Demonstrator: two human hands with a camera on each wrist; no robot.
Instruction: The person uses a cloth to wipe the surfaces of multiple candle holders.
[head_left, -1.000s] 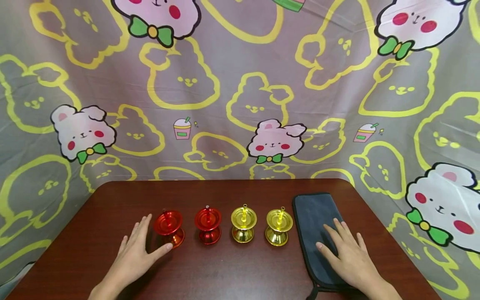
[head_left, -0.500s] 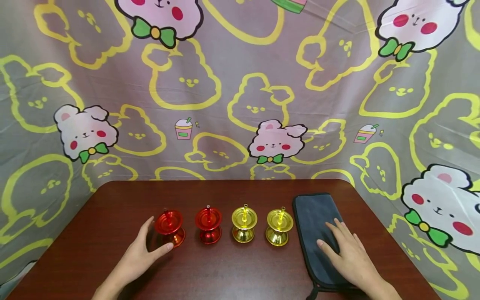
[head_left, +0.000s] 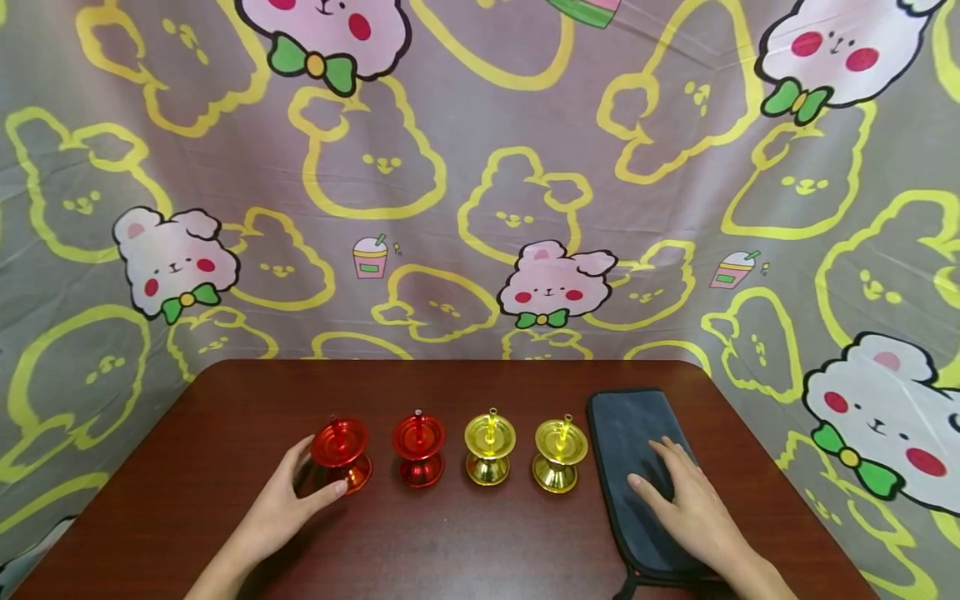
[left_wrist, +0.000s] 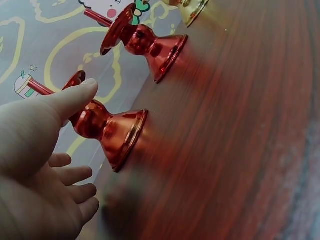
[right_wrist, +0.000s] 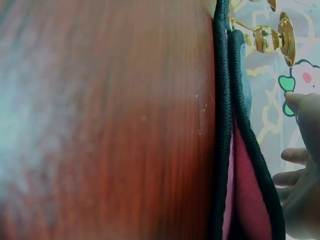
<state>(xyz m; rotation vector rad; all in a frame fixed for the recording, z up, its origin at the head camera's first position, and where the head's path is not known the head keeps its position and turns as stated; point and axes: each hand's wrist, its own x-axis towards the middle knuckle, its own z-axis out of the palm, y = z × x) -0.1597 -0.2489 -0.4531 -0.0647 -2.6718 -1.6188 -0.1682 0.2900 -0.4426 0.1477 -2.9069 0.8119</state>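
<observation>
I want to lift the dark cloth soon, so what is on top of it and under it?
The right hand rests on the cloth. Under it lies the table. The right wrist view shows a pink inner layer in the fold; anything else beneath stays covered.

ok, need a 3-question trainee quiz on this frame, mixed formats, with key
1. True or false: the right hand rests on the dark cloth.
2. How many gold candle holders stand on the table? A) one B) two C) three
3. Fill in: the left hand is cupped round the leftmost ____ candle holder.

Key: 1 true; 2 B, the gold pair and; 3 red. The wrist view shows the thumb near its stem, with no firm grip.
</observation>
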